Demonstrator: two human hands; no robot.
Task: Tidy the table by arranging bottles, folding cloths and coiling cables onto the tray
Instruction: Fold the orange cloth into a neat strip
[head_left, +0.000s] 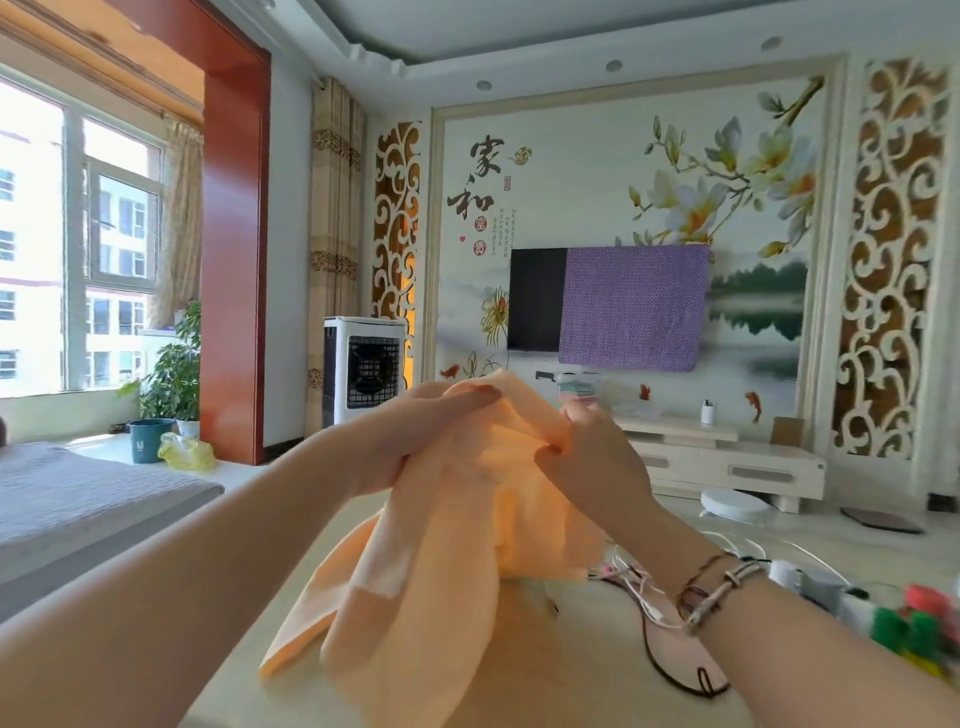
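A pale orange cloth (447, 561) hangs lifted above the table (545, 675), its lower folds draping down toward the tabletop. My left hand (415, 441) grips the cloth's upper edge, fingers laid along the top fold. My right hand (587, 467) pinches the same edge just to the right. Thin white and dark cables (654, 608) lie tangled on the table under my right forearm. Bottles with green and red caps (919, 623) stand blurred at the right edge. No tray shows in this view.
A grey sofa (78, 509) runs along the left. Beyond the table stand a low TV cabinet (727, 462), a white robot vacuum (732, 504) on the floor and a white air cooler (363, 369).
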